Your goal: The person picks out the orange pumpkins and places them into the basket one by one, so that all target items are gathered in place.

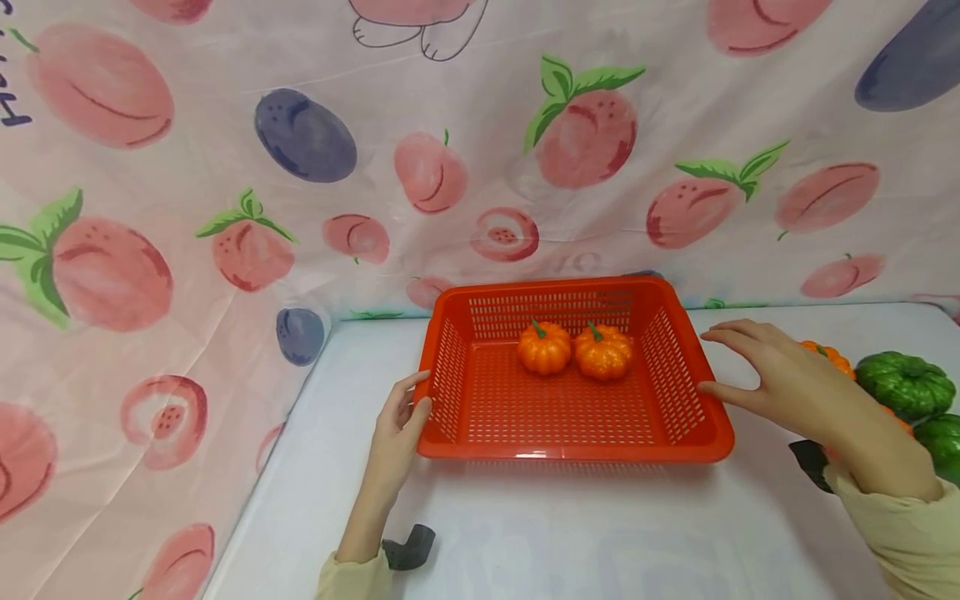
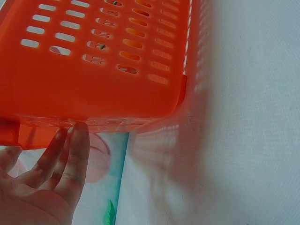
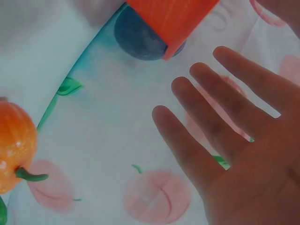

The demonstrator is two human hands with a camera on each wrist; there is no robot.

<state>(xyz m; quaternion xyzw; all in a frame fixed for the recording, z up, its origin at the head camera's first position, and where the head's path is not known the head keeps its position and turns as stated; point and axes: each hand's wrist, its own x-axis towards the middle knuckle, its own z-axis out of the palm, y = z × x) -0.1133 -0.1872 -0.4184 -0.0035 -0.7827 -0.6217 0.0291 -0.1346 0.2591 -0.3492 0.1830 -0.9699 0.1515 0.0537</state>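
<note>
A red plastic basket (image 1: 562, 452) with slotted walls stands on the white table. Two small orange pumpkins (image 1: 544, 348) with green stems sit side by side inside it, towards the back. At the basket's left rim is my left hand (image 1: 396, 425), its thumb and index fingertips right at the edge. The left wrist view shows its fingers (image 2: 75, 164) fairly straight against the outer wall. My right hand (image 1: 780, 375) hovers beside the right rim, thumb and fingers apart. In the right wrist view its fingers (image 3: 187, 136) are spread, with nothing held.
Right of the basket, partly behind my right arm, lie green pumpkins (image 1: 906, 385) and more orange pumpkins (image 1: 828, 358). A fruit-printed cloth (image 1: 465, 100) hangs behind the table (image 1: 525, 533) and along its left side. Dark straps (image 1: 409, 547) show near both wrists.
</note>
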